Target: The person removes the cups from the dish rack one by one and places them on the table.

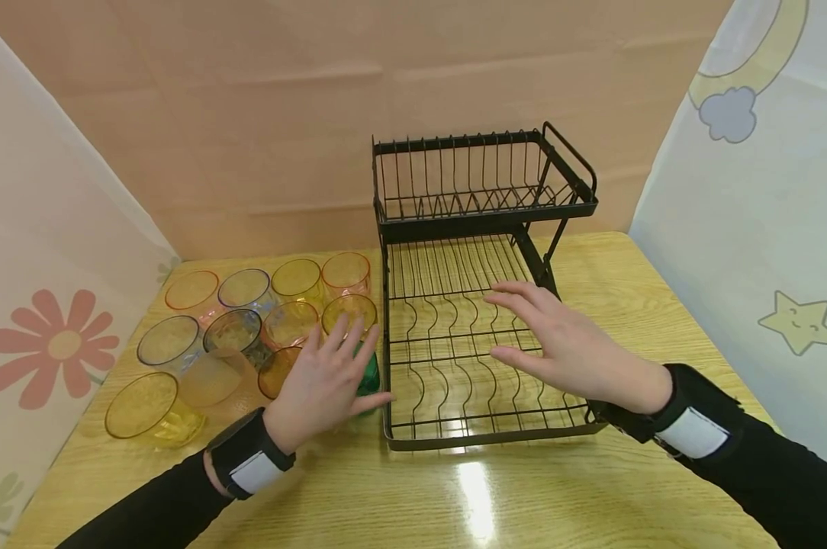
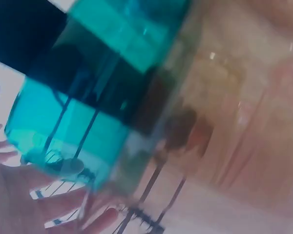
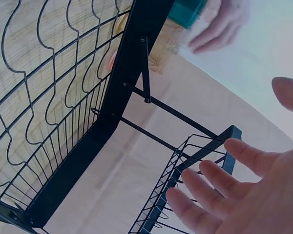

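Observation:
My left hand (image 1: 331, 377), fingers spread, hovers over the right front of a group of coloured drinking glasses. Closest to it is a green glass (image 1: 370, 375), mostly hidden behind the fingers; in the left wrist view this teal-green glass (image 2: 44, 129) looms large beside the hand. An amber glass (image 1: 276, 372) and a yellow glass (image 1: 349, 309) stand near the fingertips. My right hand (image 1: 558, 332) is held over the lower tier of a black two-tier dish rack (image 1: 496, 438), fingers extended and apart, holding nothing. The right wrist view shows its fingers (image 3: 224, 180) loosely spread.
More glasses stand in rows at the left, among them a yellow glass (image 1: 149, 412), a frosted peach glass (image 1: 214, 381) and a blue-rimmed glass (image 1: 245, 288). The rack's raised upper tier (image 1: 482, 226) stands at the back, before a peach backdrop (image 1: 283, 152). Printed cloths hang either side.

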Tool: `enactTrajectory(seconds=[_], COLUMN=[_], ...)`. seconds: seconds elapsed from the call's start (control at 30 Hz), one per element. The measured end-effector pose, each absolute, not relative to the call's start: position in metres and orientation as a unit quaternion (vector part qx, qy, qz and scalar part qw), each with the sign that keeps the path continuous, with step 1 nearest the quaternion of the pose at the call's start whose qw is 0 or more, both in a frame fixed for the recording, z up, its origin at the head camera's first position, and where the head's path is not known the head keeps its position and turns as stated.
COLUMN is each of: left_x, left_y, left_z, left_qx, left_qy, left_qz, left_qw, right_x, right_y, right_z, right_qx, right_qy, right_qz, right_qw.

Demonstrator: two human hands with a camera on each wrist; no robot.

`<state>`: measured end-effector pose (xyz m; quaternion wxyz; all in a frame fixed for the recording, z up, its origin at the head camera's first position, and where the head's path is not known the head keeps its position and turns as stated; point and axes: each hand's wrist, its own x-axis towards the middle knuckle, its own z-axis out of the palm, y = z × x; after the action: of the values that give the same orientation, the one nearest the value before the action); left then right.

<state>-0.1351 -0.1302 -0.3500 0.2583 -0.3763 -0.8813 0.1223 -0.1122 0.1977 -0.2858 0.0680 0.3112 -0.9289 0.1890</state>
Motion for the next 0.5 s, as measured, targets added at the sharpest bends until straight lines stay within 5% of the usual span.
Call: enactTrajectory(seconds=[0.5], left_x=[-0.140], left_y=[-0.128], left_z=[-0.312], left_qx=[-0.307], left_qy=[-0.886], left_qz=[0.081], left_qw=[0.338], right_x=[-0.119], right_y=[0.184], right_z=[-0.288], right_qx=[0.283], right_qy=[-0.951], right_qz=[0.043], right_qw=[0.114])
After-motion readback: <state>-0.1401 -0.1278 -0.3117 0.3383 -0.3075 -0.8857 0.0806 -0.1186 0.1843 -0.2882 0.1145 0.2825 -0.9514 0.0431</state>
